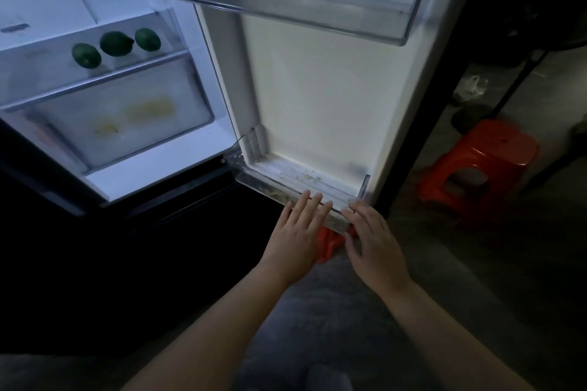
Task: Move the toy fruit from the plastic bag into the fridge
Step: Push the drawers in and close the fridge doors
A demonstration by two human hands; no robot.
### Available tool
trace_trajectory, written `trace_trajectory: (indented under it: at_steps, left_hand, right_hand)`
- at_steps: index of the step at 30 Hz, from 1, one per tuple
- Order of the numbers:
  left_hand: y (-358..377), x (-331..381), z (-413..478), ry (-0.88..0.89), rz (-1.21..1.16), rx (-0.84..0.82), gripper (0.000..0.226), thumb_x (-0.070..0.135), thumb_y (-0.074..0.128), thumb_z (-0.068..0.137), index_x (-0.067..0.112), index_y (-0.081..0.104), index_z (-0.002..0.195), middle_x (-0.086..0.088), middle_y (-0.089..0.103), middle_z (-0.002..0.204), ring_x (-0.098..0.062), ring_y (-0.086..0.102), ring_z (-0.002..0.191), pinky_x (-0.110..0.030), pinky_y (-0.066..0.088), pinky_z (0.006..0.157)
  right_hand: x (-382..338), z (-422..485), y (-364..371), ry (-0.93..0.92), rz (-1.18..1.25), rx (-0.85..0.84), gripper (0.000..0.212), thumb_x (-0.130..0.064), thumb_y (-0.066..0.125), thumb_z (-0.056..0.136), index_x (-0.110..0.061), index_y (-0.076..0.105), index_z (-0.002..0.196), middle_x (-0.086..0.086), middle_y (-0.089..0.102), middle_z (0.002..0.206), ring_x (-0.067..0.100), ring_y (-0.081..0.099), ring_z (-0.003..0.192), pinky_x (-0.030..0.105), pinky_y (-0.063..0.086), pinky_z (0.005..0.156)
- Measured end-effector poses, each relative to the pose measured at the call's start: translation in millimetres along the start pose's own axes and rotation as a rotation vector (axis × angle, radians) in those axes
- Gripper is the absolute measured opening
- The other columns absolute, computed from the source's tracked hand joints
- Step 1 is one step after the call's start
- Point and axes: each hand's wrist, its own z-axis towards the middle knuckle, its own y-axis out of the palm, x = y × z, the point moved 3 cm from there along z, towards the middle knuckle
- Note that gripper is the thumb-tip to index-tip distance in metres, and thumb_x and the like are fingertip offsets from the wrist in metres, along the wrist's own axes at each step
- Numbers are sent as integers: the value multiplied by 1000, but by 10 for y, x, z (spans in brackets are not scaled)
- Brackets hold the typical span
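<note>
Three green toy fruits (116, 44): on a shelf inside the open fridge (158, 165), upper left of the frame. Left hand (297, 235) and right hand (374, 241): lower centre, fingers straight, holding nothing, resting on the front rim of the lowest door bin (270, 191). Orange-red bag (330, 243): between the hands, below that bin.

No legible txt, labels or nos. anywhere.

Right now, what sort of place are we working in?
Likely a dim home kitchen or storage room, though I can't be sure: an open fridge holding three green toy fruits, and a red plastic stool on the bare floor beside it.
</note>
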Motion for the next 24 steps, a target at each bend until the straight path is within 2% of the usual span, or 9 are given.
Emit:
trace_trajectory:
  at_steps: [6, 10, 14, 16, 19, 21, 24]
  left_hand:
    - [-32, -174, -278, 29, -38, 53, 68, 40, 30, 78, 15, 30, 142, -10, 38, 148, -30, 29, 139, -49, 30, 107]
    - [-89, -358, -520, 53, -45, 65, 67, 38, 30, 78, 14, 34, 140, -10, 39, 147, -29, 31, 138, -46, 33, 105]
    - [-129, -610, -823, 48, -123, 59, 72, 42, 29, 75, 13, 41, 140, -9, 37, 149, -29, 30, 138, -47, 29, 107]
    - [-165, -765, -973, 51, -177, 67, 77, 45, 24, 75, 12, 37, 143, -8, 28, 152, -28, 22, 141, -44, 19, 110]
    - [-177, -1053, -1194, 31, -168, 61, 75, 43, 17, 78, 18, 19, 149, 4, 1, 155, -19, -3, 143, -36, 5, 115]
    - [-138, -1246, -1324, -15, -134, 38, 69, 27, 31, 86, 22, 7, 151, 9, -11, 153, -16, -8, 144, -36, 4, 118]
    - [-132, -1528, -1517, -62, -100, -5, 78, 15, 43, 88, 25, -4, 150, 10, -13, 156, -16, -11, 144, -36, 3, 118]
  right_hand:
    - [-358, -157, 70, -18, -35, 13, 49, -18, 59, 85, -15, 47, 133, 5, 48, 137, 15, 34, 135, 30, 26, 109]
    - [-674, -279, 171, -15, -31, 32, 63, -11, 70, 80, -17, 42, 135, 4, 48, 137, 16, 35, 134, 31, 28, 108]
    - [-1108, -385, 312, -29, -32, 55, 61, -7, 68, 80, -12, 45, 135, 7, 49, 135, 20, 37, 133, 34, 32, 109]
    - [-1353, -426, 403, -27, -47, 44, 62, -8, 67, 80, -11, 44, 138, 7, 47, 137, 21, 36, 134, 35, 30, 110]
    - [-1696, -442, 562, -44, -78, 10, 59, -11, 60, 85, -10, 40, 141, 7, 45, 140, 21, 33, 136, 34, 26, 113]
    - [-1919, -447, 667, -60, -104, -12, 57, -13, 53, 87, -10, 39, 142, 6, 43, 143, 20, 30, 138, 34, 23, 115]
    - [-2286, -435, 833, -50, -120, -45, 62, -14, 54, 84, -10, 35, 144, 4, 37, 148, 18, 25, 140, 33, 21, 115]
